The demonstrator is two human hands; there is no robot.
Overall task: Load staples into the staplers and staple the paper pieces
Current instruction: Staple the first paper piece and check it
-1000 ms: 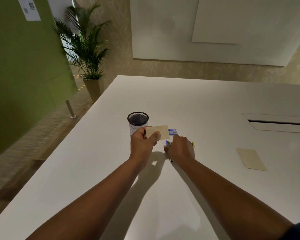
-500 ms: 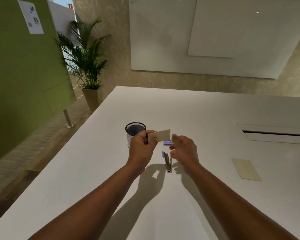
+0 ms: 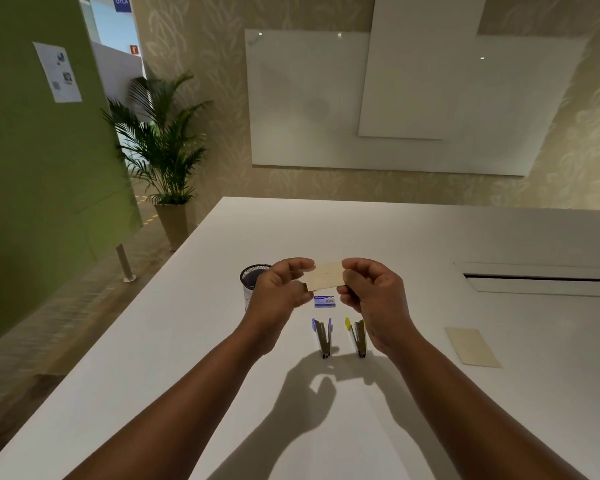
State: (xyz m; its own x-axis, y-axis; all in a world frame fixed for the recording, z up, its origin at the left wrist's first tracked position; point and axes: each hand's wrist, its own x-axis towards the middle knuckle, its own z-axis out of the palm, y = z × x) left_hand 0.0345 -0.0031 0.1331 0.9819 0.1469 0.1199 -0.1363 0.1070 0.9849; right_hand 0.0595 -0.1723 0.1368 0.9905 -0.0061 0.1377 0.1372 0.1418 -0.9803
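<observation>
While both hands hover above the white desk [image 3: 153, 358], a small beige paper piece [image 3: 325, 276] is held up between them, off the surface. Left hand [image 3: 280, 295] pinches its left edge, thumb and fingers curled onto it; right hand [image 3: 373, 299] pinches the right edge the same way. Two tiny dark marks show near the paper's centre; too small to say what they are.

Directly below the paper, at 6 o'clock from it, a blue staple box [image 3: 325, 301] lies flat on the desk. Further toward 6 o'clock, two staplers lie side by side, apart: blue stapler [image 3: 323, 336] on the left, yellow stapler [image 3: 356, 336] on the right, its right side partly hidden by the right hand. Both appear to lie opened out; detail unclear.

Black mesh cup [image 3: 252, 282] stands at 9 o'clock from the paper, partly behind the left hand. A second beige sheet [image 3: 472, 346] lies flat at 4 o'clock, well apart. Potted palm [image 3: 163, 147] on the floor at 10 o'clock, beyond the desk.
</observation>
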